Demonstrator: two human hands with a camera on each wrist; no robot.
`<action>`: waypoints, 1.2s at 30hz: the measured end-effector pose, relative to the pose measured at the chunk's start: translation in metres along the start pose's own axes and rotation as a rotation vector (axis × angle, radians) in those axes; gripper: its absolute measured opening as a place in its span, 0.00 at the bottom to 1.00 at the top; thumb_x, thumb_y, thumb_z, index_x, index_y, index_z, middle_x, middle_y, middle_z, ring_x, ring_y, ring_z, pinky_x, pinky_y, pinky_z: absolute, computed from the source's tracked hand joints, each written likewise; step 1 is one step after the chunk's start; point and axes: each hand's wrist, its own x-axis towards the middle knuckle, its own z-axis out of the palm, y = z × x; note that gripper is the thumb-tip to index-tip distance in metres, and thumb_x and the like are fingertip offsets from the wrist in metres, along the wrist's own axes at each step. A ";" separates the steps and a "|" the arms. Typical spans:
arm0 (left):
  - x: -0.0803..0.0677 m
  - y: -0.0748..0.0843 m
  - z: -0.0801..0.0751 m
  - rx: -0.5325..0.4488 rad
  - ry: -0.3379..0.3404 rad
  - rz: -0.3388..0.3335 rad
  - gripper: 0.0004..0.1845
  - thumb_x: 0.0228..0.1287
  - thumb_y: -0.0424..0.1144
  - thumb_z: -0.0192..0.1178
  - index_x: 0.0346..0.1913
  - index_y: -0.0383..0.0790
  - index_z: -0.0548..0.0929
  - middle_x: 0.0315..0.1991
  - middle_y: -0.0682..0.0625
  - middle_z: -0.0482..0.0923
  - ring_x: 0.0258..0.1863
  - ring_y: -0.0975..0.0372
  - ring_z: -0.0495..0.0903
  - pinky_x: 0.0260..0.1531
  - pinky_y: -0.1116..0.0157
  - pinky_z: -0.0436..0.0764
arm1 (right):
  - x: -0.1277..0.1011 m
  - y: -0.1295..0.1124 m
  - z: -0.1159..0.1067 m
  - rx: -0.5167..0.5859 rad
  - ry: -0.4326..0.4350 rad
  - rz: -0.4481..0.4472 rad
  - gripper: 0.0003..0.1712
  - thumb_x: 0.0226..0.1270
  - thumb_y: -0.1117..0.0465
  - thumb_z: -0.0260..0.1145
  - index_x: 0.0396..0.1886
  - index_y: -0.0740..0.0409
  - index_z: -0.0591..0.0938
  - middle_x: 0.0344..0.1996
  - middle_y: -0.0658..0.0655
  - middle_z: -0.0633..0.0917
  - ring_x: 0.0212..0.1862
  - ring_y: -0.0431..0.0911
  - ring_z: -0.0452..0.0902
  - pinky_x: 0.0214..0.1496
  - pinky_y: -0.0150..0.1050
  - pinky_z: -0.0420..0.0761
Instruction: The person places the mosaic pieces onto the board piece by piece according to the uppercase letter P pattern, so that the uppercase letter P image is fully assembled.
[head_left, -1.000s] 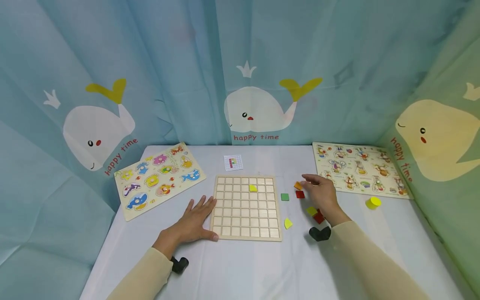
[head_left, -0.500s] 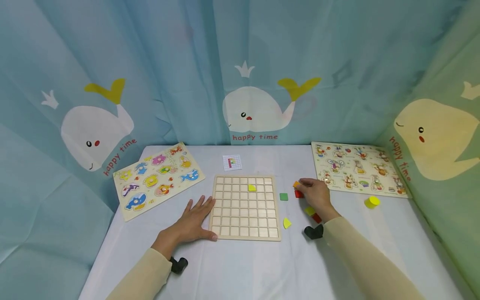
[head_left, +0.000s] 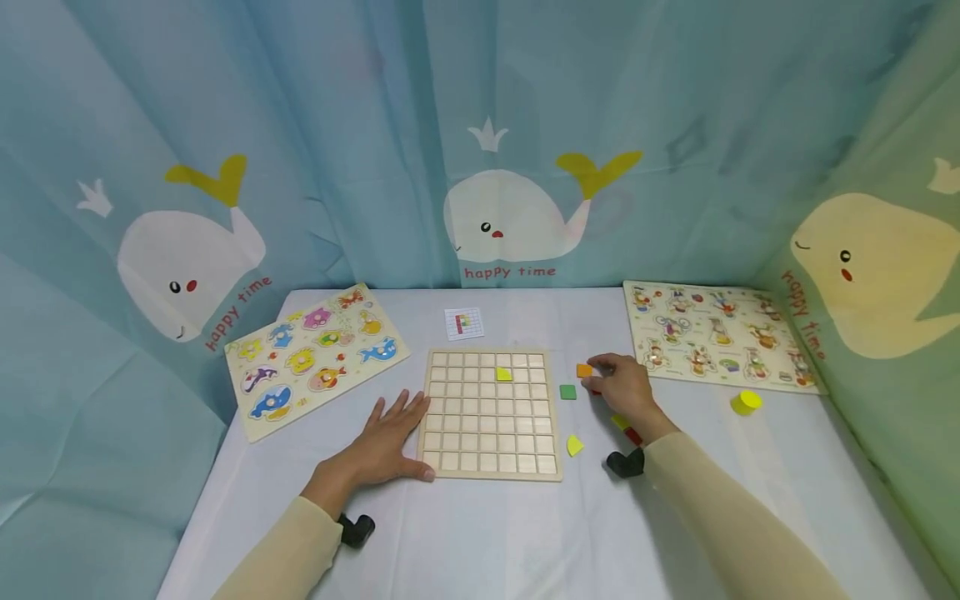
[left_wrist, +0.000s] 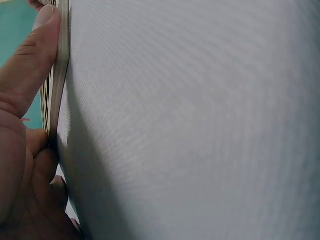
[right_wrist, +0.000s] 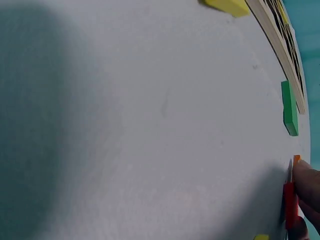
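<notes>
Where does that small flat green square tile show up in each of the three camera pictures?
Head: the small flat green square tile lies on the white table, between the wooden grid board and the right hand.
Left wrist: not in it.
Right wrist: the tile is at the right edge, seen edge-on.
Shared landmark: the grid board's edge, just beside the tile.

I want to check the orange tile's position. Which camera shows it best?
The head view: the orange tile shows whole at the right hand's fingertips. The right wrist view catches only its edge; the left wrist view misses it.
</notes>
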 end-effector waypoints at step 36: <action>0.001 -0.001 0.001 0.000 -0.001 0.001 0.66 0.50 0.62 0.80 0.85 0.41 0.55 0.86 0.47 0.49 0.87 0.50 0.37 0.84 0.44 0.29 | -0.005 0.004 0.003 0.182 0.148 -0.102 0.18 0.76 0.62 0.68 0.63 0.58 0.82 0.53 0.62 0.86 0.51 0.53 0.81 0.41 0.27 0.82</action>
